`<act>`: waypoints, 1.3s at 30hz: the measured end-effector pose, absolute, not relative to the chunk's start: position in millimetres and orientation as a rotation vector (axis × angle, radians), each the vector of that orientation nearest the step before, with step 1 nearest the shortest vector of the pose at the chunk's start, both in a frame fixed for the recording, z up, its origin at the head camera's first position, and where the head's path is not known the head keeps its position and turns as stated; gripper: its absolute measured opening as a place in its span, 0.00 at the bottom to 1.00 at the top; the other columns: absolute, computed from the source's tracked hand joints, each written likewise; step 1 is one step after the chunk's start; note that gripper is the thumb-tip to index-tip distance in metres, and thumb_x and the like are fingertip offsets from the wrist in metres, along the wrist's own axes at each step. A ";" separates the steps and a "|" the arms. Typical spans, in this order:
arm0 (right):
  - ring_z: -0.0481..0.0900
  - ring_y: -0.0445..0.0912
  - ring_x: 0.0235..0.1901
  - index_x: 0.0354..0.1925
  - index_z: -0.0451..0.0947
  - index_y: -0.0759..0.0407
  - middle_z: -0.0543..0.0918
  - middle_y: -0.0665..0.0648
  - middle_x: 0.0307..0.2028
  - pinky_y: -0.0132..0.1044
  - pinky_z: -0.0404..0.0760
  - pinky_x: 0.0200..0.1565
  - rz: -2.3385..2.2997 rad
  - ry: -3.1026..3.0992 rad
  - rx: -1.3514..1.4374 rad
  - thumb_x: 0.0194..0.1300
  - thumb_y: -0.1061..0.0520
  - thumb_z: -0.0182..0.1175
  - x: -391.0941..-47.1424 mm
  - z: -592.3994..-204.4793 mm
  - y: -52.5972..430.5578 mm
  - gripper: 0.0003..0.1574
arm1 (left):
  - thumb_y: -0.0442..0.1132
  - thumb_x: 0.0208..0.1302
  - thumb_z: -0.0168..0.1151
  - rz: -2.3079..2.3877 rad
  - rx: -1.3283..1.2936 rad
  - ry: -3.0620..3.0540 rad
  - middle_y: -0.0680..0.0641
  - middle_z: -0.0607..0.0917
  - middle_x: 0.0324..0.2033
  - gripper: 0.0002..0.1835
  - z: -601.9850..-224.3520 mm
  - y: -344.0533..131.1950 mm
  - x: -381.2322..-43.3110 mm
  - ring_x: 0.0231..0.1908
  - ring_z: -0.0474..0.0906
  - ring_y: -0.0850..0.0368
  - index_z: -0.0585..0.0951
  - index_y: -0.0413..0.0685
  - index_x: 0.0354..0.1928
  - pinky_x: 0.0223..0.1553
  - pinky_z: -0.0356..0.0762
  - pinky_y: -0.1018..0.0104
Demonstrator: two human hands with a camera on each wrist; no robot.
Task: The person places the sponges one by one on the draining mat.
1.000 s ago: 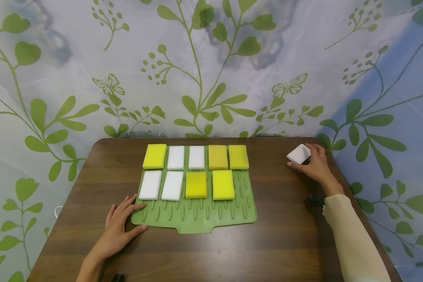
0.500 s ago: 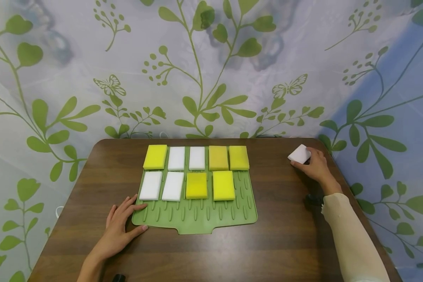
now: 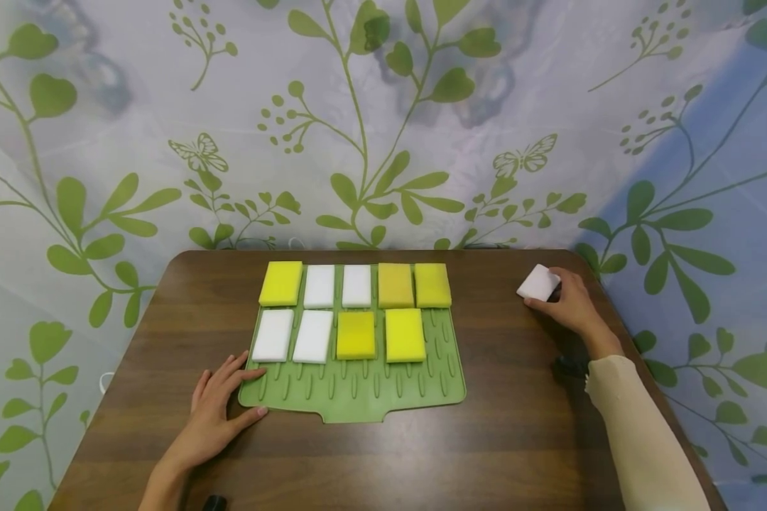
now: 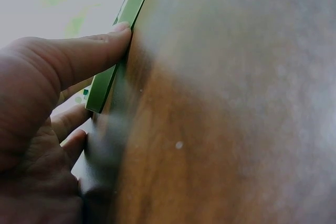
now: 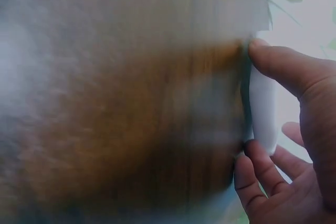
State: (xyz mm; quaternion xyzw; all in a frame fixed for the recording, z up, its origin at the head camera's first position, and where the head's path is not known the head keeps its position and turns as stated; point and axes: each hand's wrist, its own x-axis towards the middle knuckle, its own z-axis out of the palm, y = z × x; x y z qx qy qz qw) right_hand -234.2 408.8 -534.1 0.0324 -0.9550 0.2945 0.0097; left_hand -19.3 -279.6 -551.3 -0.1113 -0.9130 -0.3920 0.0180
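At the table's far right, my right hand (image 3: 572,304) holds a white sponge (image 3: 539,283) between thumb and fingers. The right wrist view shows the thumb (image 5: 278,61) on one end of this sponge (image 5: 263,103) and fingers at the other. My left hand (image 3: 214,415) rests at the near left corner of a green ridged mat (image 3: 351,401), fingers spread. Its thumb (image 4: 100,51) touches the mat's edge (image 4: 102,90) in the left wrist view. On the mat lie two rows of white sponges (image 3: 313,337) and yellow sponges (image 3: 405,336).
The mat lies on a brown wooden table (image 3: 486,447). Behind stands a leaf-patterned cloth (image 3: 383,128). A dark object (image 3: 570,365) lies by my right wrist, and a small black object (image 3: 214,503) sits at the near left edge.
The white sponge in my right hand has tilted and shifted slightly left. My left hand and the sponges on the mat have stayed in place.
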 end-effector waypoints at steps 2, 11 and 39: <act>0.72 0.68 0.56 0.78 0.57 0.75 0.63 0.83 0.69 0.56 0.76 0.50 0.918 -2.980 0.147 0.65 0.48 0.77 -230.3 -533.8 404.8 0.60 | 0.44 0.64 0.80 -1.220 -0.349 -2.836 0.34 0.62 0.83 0.34 -550.8 -279.8 -19.2 0.82 0.49 0.21 0.79 0.60 0.72 0.77 0.27 0.20; 0.77 0.64 0.51 0.75 0.64 0.69 0.73 0.75 0.65 0.49 0.74 0.48 0.897 -2.937 0.314 0.60 0.49 0.81 -209.5 -536.6 377.4 0.56 | 0.43 0.64 0.80 -1.224 -0.357 -2.827 0.33 0.63 0.83 0.34 -549.9 -280.9 -18.5 0.81 0.49 0.21 0.79 0.59 0.72 0.77 0.26 0.21; 0.72 0.58 0.70 0.76 0.67 0.45 0.71 0.55 0.77 0.67 0.74 0.68 1.043 -2.985 0.739 0.57 0.38 0.83 -148.5 -532.0 282.9 0.57 | 0.41 0.63 0.80 -1.225 -0.363 -2.821 0.32 0.62 0.82 0.35 -549.6 -277.9 -18.7 0.82 0.49 0.21 0.79 0.57 0.72 0.78 0.26 0.23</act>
